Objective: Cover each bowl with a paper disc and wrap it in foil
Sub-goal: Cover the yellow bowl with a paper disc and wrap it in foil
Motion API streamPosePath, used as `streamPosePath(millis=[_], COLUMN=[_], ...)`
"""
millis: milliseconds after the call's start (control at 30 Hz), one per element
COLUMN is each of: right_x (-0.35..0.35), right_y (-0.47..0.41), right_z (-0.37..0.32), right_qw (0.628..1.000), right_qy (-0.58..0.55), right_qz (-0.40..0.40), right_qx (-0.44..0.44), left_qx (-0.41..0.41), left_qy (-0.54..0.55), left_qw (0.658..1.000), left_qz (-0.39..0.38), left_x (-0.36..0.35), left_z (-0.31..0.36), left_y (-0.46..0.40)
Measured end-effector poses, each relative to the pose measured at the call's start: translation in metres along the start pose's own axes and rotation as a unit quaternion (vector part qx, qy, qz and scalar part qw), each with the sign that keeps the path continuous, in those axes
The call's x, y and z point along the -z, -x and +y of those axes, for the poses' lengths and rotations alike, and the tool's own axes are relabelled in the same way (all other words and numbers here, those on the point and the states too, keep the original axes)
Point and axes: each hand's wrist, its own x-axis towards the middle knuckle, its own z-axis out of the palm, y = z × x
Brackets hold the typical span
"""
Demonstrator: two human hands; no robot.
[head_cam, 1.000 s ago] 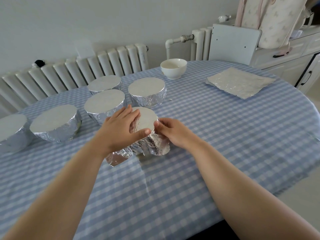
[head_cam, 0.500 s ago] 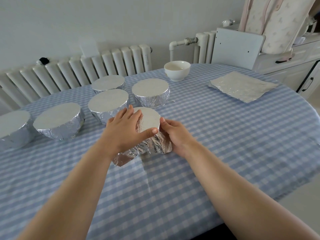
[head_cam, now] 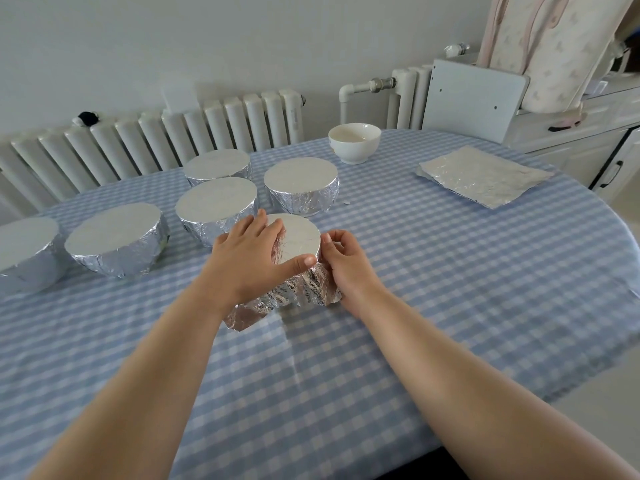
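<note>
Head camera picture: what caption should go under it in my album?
Two hands, left hand and right hand, press foil round a bowl on a checked tablecloth.

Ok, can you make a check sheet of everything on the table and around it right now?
Surface: blue checked tablecloth on a rounded table.
Job's things: five wrapped bowls at the left; a sixth bowl under the hands, foil skirt loose; an unwrapped white bowl; spare foil sheets.
Clutter: small scrap on the cloth.
Hands: left hand lies on the bowl's top; right hand pinches foil at the rim.
Cables: nothing seen.
Surroundings: radiator, white cabinet.
</note>
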Motion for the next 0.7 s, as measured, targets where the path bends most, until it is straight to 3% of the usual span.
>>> streamPosePath(millis=[167,367,700], right_x=[-0.0034,-0.0026,-0.0037], right_y=[-0.0051,-0.0059,-0.0086], right_z=[0.0016,-0.0032,-0.0022], right_qw=[0.998,0.996,0.995], right_qy=[0.042,0.001,-0.01], right_qz=[0.042,0.048,0.062], right_qx=[-0.007,-0.069,-0.075], left_qx=[0.0,0.0,-0.011], left_qy=[-0.003,-0.008,-0.035], left_qw=[1.0,1.0,0.999], left_qz=[0.0,0.0,-0.019], left_x=[-0.0007,-0.0003,-0.001], left_z=[0.0006,0.0004,-0.0005], left_y=[-0.0004,-0.0006,-0.0014])
